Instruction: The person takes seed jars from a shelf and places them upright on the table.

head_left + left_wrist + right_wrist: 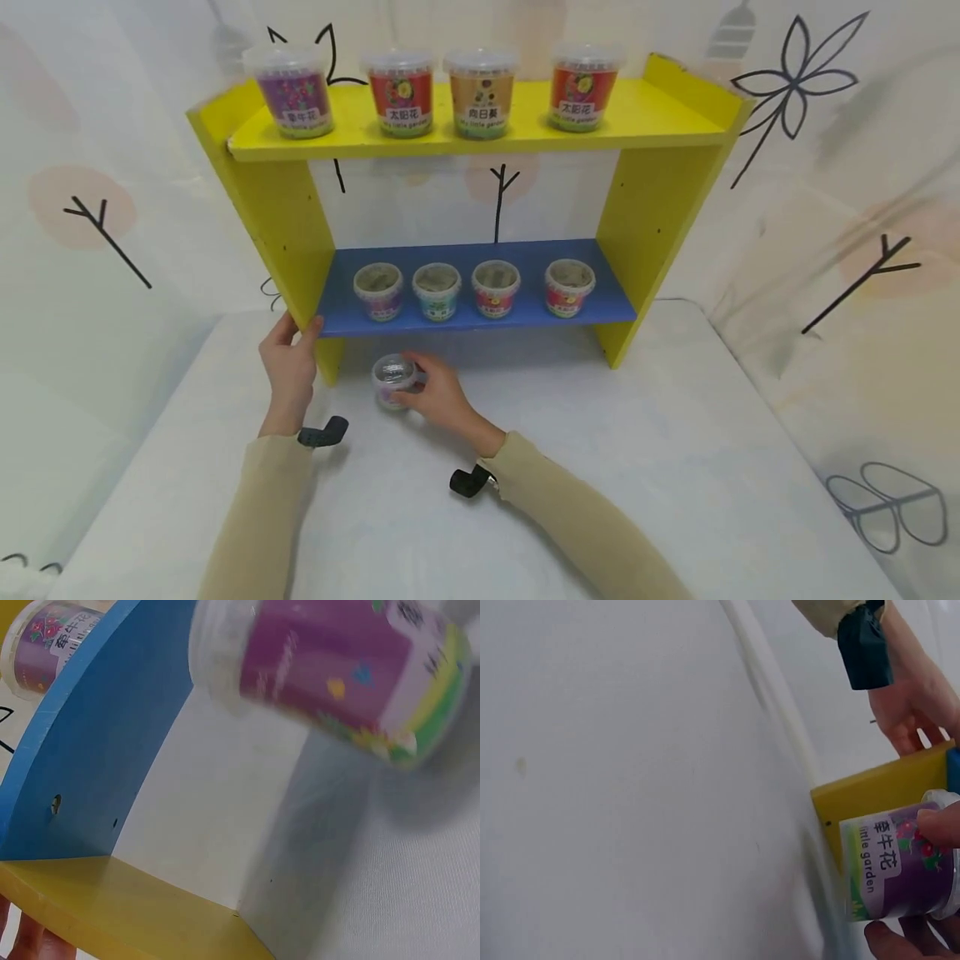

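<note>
My right hand (447, 398) holds a small lidded planting cup (392, 375) in front of the lower left part of the shelf unit. Its label is purple with flowers, plain in the right wrist view, where the thumb (940, 827) presses one side of the cup (900, 862). At the left side panel (279, 225) of the yellow and blue shelf unit, my left hand (290, 367) grips the edge, thumb by the blue board (480, 321). The left wrist view shows a few fingertips (37, 941) beyond the yellow panel (142, 904); the cup (337, 667) looms close there.
Several larger cups, among them a purple one (296, 96) and an orange one (482, 96), stand on the yellow top board (660, 108). Several small cups, such as a teal one (437, 293), line the blue board. A white cloth (720, 467) covers the table.
</note>
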The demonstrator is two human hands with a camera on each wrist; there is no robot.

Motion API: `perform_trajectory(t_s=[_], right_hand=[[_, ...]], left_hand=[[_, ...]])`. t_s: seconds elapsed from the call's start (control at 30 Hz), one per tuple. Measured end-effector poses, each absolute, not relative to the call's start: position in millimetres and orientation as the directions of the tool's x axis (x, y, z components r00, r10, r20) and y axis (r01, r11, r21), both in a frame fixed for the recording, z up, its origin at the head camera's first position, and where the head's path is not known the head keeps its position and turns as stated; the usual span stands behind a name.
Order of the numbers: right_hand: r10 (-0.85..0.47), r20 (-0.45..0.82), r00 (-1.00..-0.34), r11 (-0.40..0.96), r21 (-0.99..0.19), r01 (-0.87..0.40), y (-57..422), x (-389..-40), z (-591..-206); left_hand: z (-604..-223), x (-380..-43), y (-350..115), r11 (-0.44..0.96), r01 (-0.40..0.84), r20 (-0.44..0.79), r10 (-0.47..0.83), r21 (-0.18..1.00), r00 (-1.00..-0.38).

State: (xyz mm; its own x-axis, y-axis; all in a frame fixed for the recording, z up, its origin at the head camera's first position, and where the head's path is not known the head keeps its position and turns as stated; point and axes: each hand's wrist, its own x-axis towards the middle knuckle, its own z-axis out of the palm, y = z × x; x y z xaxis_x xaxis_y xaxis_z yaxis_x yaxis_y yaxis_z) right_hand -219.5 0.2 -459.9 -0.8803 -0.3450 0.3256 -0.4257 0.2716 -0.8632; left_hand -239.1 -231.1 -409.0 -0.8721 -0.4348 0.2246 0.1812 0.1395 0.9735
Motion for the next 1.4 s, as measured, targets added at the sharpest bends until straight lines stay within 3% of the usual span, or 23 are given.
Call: perform_trajectory(t_s=[0.57,1.13,1.4], right_hand=[[-0.344,0.301,-0.890,0.378,-0.823,-0.424,-25,-220,-468],[-0.342,0.242,-0.908,0.342,-0.868,-0.360,-27,-215,-461],[-0.353,0.223,-0.909,0.259,-0.910,-0.324,-15,-216,-460]], left_hand=[[-410,-244,-225,0.016,0.198,0.182,-0.477,0.980,-0.860],[-408,-243,-226,-0.011,0.186,0.158,-0.479,0.983,-0.864],[-408,-241,-225,-0.023,0.177,0.144,-0.485,0.984,-0.863]])
